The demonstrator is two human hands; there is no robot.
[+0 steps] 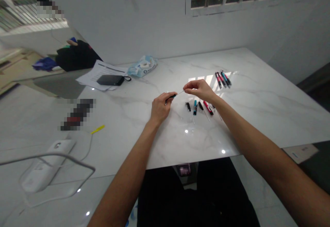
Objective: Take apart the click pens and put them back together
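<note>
My left hand (pixel 159 109) is closed round a dark pen barrel (pixel 170 97), held just above the white marbled table. A thin refill (pixel 180 92) sticks out from the barrel's right end, and my right hand (pixel 200 89) pinches its far tip. Whether the refill sits inside the barrel or only touches it, I cannot tell. Below my right hand lie loose pen parts: black pieces (pixel 188 106), a teal and black piece (pixel 195 108), a red and black piece (pixel 208 108) and thin white refills (pixel 207 115). My right forearm partly covers the rightmost ones.
Several whole pens (pixel 223 79), red, teal and black, lie side by side farther back. Papers (pixel 89 77) with a black device (pixel 110 80) and a blue-white plastic packet (pixel 143 66) stand near the wall. At left are a yellow strip (pixel 98 129) and a white power strip (pixel 48 165) with a cable.
</note>
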